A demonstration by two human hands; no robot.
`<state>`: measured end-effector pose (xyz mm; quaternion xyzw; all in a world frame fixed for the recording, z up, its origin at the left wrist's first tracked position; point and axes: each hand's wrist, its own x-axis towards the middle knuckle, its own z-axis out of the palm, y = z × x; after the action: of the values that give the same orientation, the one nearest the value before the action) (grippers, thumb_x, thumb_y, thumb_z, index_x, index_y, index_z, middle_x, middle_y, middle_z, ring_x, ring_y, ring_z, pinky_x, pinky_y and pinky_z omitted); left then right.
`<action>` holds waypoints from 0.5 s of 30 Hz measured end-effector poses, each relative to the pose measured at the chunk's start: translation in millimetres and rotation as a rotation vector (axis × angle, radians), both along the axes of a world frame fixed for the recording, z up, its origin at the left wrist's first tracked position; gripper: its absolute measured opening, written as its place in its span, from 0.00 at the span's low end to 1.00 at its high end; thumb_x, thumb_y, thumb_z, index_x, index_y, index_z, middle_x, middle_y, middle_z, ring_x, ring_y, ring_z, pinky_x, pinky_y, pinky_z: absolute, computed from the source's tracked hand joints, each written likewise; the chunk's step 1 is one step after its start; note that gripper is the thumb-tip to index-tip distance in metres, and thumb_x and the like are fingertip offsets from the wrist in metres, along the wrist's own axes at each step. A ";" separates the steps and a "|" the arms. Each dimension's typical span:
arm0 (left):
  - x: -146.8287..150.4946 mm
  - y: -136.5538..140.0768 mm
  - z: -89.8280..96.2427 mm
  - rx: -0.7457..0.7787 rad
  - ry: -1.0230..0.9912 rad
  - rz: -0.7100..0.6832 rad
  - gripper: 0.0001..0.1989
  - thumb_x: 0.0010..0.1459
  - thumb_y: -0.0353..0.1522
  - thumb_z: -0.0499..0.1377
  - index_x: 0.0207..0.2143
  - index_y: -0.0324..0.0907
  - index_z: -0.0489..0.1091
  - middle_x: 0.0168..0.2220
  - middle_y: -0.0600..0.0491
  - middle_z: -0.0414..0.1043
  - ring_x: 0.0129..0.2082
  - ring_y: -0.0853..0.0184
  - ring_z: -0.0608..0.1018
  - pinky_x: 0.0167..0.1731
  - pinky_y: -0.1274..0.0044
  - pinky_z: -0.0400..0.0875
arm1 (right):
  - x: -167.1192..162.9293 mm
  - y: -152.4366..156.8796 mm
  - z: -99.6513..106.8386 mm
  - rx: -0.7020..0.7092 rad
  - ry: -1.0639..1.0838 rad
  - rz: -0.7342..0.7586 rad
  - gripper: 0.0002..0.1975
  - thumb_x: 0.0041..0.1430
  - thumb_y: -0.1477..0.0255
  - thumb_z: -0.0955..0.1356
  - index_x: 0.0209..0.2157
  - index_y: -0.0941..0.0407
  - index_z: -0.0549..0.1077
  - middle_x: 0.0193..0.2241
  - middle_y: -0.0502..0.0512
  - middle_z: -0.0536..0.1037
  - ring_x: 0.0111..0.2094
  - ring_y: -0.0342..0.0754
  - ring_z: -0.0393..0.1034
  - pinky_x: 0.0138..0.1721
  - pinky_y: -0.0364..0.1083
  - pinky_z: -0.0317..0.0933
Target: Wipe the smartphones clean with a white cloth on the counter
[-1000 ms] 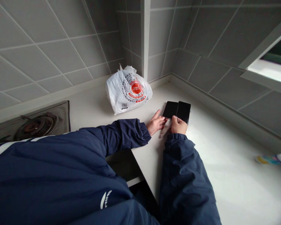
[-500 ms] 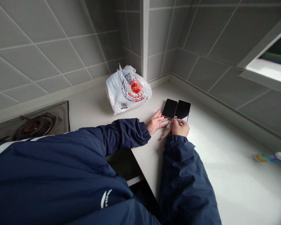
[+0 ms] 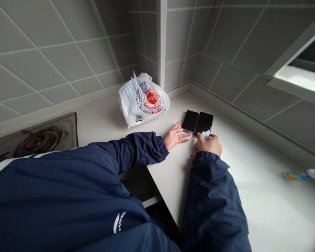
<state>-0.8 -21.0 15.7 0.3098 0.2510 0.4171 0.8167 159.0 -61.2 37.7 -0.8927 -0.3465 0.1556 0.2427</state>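
Two black-screened smartphones lie side by side on the white counter, the left phone (image 3: pixel 190 121) and the right phone (image 3: pixel 203 124). My left hand (image 3: pixel 173 137) rests flat with its fingers spread, the fingertips at the lower left edge of the left phone. At the near end of the right phone, my right hand (image 3: pixel 210 144) has its thumb and fingers closed around a small white piece that looks like a tissue (image 3: pixel 205 135). Most of that piece is hidden by the hand, so its exact kind is unclear.
A white plastic bag (image 3: pixel 144 101) with a red round print stands by the wall post. A gas stove (image 3: pixel 42 138) is at the left. On the right of the counter (image 3: pixel 257 210) lies a blurred, colourful bottle-like thing (image 3: pixel 301 174). Tiled walls meet in the corner.
My right hand has slid right and slightly toward me along the right phone, still pinching the white piece. My left hand and both phones have hardly moved.
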 end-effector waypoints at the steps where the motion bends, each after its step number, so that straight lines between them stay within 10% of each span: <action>1: -0.1 0.4 -0.4 0.004 0.001 -0.003 0.44 0.61 0.30 0.56 0.74 0.59 0.39 0.77 0.54 0.27 0.56 0.56 0.78 0.48 0.68 0.78 | 2.7 2.7 0.5 -0.014 0.003 0.010 0.35 0.57 0.51 0.71 0.59 0.59 0.71 0.51 0.75 0.79 0.56 0.70 0.72 0.55 0.60 0.66; 8: 0.9 -1.1 2.0 0.021 0.028 -0.016 0.45 0.62 0.29 0.54 0.75 0.51 0.34 0.76 0.49 0.24 0.54 0.58 0.79 0.49 0.68 0.77 | 34.0 19.8 -2.4 -0.037 0.052 0.050 0.35 0.46 0.50 0.77 0.47 0.61 0.77 0.46 0.72 0.81 0.51 0.66 0.75 0.51 0.56 0.68; 15: 0.4 -2.8 4.7 0.025 0.067 -0.024 0.44 0.62 0.30 0.55 0.75 0.50 0.35 0.76 0.45 0.28 0.57 0.55 0.77 0.51 0.68 0.75 | 50.6 27.4 1.4 -0.031 0.110 0.126 0.23 0.37 0.54 0.80 0.13 0.53 0.70 0.14 0.53 0.69 0.29 0.59 0.73 0.34 0.52 0.65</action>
<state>-0.4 -23.8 20.5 0.3369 0.2692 0.3997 0.8088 209.6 -33.8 39.1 -0.8629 -0.3857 0.2246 0.2373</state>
